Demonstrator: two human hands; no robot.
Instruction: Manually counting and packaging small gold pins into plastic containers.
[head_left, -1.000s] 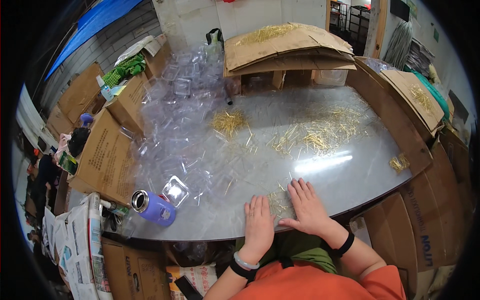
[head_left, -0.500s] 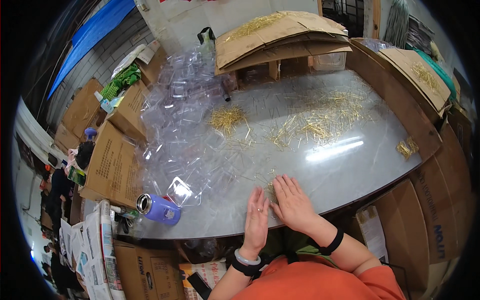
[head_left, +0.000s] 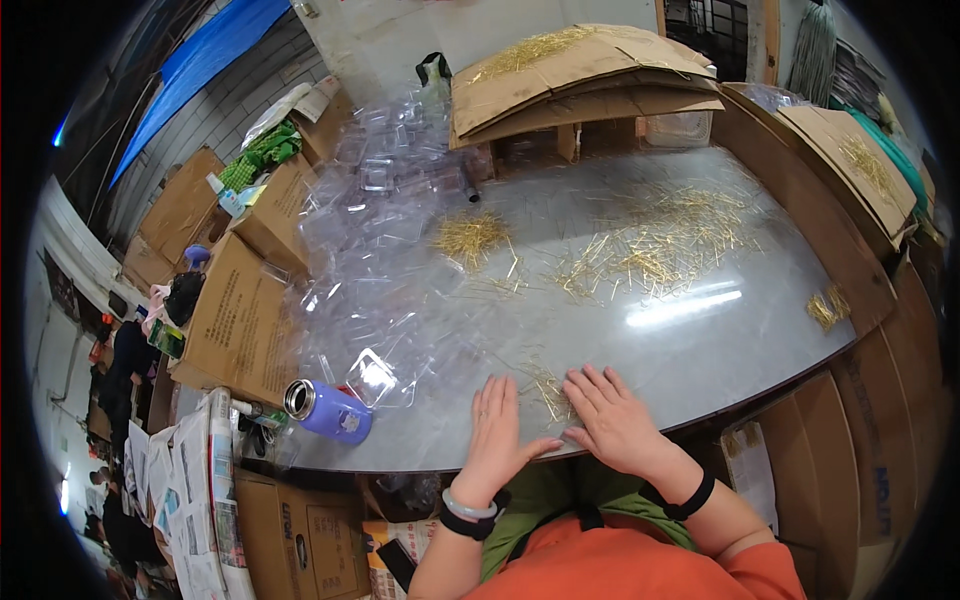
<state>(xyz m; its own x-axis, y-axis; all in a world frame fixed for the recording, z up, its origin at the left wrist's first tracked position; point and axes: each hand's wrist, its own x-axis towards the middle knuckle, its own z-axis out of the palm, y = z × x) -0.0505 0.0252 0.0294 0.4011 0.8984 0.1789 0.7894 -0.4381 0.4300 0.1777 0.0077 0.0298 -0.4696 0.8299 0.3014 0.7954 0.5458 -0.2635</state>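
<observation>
Palm down near the front edge of the grey table, my left hand lies with fingers stretched out and thumb reaching to the right. My right hand rests flat opposite it, fingers spread and pointing forward. Between the two hands is a small loose scatter of thin gold wire-like pieces, close to the right fingers. Neither hand holds anything. Farther off, a denser pile of gold pieces lies left of centre, and a wide scatter of gold pieces covers the table's far right.
Clear plastic boxes heap along the left side. A lidless purple bottle stands by the front left edge. Two small gold bundles sit near the right edge. A cardboard cover spans the back; cardboard walls border the right.
My hands have moved apart from nearly pressed together; the left turned from its edge to palm down. The gold pieces between them now lie loose in view.
</observation>
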